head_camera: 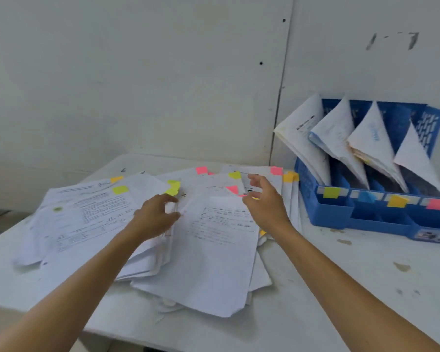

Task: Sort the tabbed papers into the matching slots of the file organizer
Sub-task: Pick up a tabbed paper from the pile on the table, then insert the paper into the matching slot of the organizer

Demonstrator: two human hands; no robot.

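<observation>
A loose heap of white tabbed papers point(214, 250) covers the middle of the white table point(353, 288), with yellow, pink and orange tabs along its far edge. My left hand point(155, 217) pinches the edge of a sheet stack below a yellow tab point(173, 188). My right hand point(264, 201) hovers over the sheets near a pink tab point(232, 189), fingers loosely spread and holding nothing. The blue file organizer point(341, 212) stands at the right against the wall, with leaning papers in its slots and yellow, blue, orange and pink labels on its front.
A grey-white wall runs close behind the table and organizer. The table's left edge drops off at the far left, and its near edge lies below my forearms. Stained tabletop shows in front of the organizer.
</observation>
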